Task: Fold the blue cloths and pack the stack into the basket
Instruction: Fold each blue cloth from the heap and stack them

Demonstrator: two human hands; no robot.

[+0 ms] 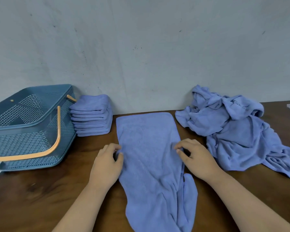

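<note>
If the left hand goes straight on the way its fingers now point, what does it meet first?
The left hand pinches the edge of the spread cloth, so it would first slide over that cloth. Beyond it probably comes the wall; the folded stack seems to lie left of that line.

Cloth point(149, 148) lies on the table point(40, 198) between my hands, long axis running away from me. My left hand point(107, 163) pinches its left edge, my right hand point(196, 158) its right edge. Folded stack point(92, 114) sits beyond and left of my left hand, close to the wall point(141, 47). Basket point(28, 128) is just left of the stack. Loose pile point(233, 128) is right of and beyond my right hand.
</note>
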